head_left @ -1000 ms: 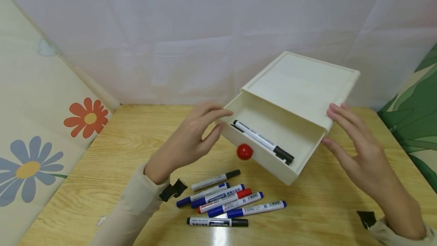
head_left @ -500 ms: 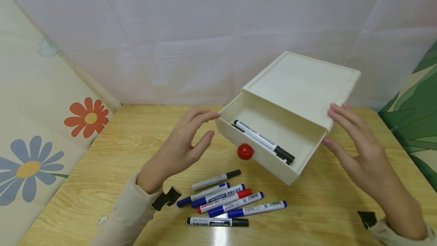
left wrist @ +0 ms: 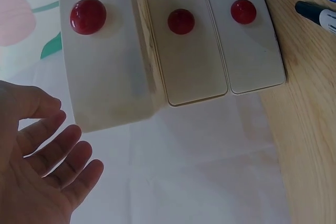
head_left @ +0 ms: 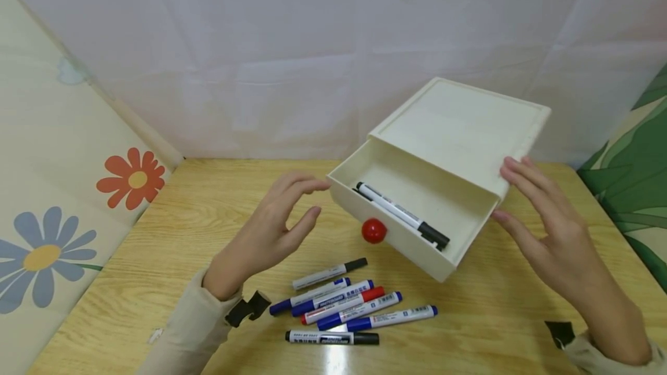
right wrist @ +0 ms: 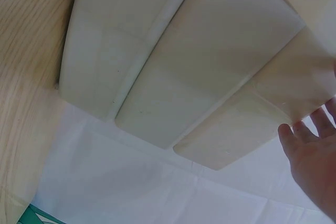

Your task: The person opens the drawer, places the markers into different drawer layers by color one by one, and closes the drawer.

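A cream drawer unit stands tilted in the head view with its top drawer pulled out. In that drawer lies a black-capped whiteboard marker, with another dark one partly hidden beside it. On the drawer front is a red round knob. My left hand holds nothing; its fingers are slightly bent beside the drawer's left front corner, and I cannot tell whether a fingertip touches it. My right hand rests its fingertips and thumb against the unit's right side, also seen on the side wall in the right wrist view.
Several whiteboard markers with blue, black and red caps lie on the wooden table in front of the unit. In the left wrist view, two lower drawers with red knobs are closed. A white cloth hangs behind.
My left hand has drawn back to the left from the drawer's front corner, and its fingers have spread from its edge. The drawer, the markers and my right hand stay in place.
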The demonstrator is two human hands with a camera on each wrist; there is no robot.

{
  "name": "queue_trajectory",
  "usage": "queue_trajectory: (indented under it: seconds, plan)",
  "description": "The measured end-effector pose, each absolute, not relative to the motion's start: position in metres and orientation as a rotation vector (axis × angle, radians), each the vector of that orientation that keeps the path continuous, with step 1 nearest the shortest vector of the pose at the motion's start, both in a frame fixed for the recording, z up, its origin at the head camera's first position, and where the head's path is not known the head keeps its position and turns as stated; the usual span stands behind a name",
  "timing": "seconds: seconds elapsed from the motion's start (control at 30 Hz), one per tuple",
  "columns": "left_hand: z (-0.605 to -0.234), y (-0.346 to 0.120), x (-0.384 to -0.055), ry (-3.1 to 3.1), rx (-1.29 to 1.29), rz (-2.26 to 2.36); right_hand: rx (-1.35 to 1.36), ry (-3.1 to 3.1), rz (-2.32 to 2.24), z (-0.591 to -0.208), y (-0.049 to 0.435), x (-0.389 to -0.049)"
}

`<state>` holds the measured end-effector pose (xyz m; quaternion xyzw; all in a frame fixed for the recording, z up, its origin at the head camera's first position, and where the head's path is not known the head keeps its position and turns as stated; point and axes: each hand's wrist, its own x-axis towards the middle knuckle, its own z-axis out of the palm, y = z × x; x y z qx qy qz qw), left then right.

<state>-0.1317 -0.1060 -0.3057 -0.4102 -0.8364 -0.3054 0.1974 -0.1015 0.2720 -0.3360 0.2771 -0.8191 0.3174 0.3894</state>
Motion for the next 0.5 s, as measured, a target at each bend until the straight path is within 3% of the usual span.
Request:
queue_trajectory:
  seconds: [0.5]
  plan:
    - [-0.320, -0.116, -0.129, -2.418, -1.119, -0.882, 0.713, -2.080, 0.811, -0.336, 0.272, -0.102]
